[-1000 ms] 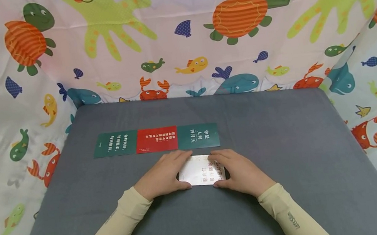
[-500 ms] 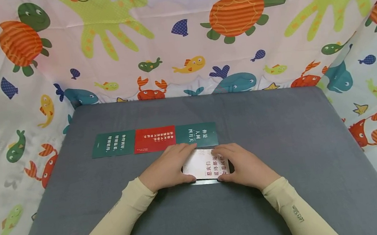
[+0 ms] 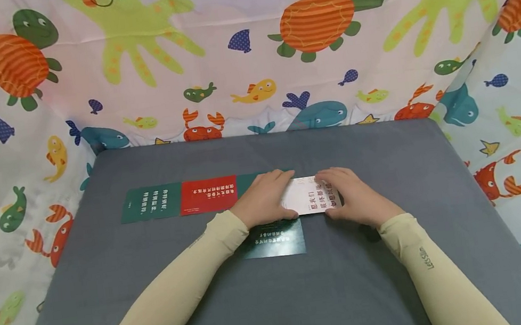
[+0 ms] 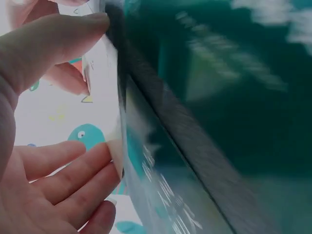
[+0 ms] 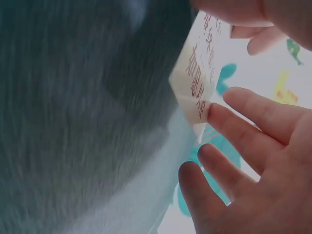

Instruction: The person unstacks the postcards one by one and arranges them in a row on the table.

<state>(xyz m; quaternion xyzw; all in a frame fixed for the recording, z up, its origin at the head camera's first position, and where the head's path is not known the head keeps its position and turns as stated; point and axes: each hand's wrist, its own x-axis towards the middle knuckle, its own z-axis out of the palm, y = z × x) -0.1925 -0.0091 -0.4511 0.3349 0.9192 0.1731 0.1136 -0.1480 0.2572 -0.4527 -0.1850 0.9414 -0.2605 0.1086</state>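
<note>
A white card (image 3: 310,194) with red writing is held just above the grey table by both hands. My left hand (image 3: 267,199) pinches its left end between thumb and fingers. At the opposite end, my right hand (image 3: 356,197) grips it the same way. In the right wrist view the card (image 5: 195,73) appears tilted, its writing visible. Partly covered by the left hand is a green card (image 3: 245,183), the right end of a row. Nearer the front lies another green card (image 3: 276,241), partly behind the left wrist.
Left of the hands, a red card (image 3: 208,195) and a green card (image 3: 151,203) continue the row edge to edge on the grey tabletop (image 3: 277,310). A curtain (image 3: 214,55) printed with sea animals hangs behind the table and along both sides.
Both hands have lifted the white card and carried it away from me and to the right, beside the row's right end. A green card that lay beneath it now shows.
</note>
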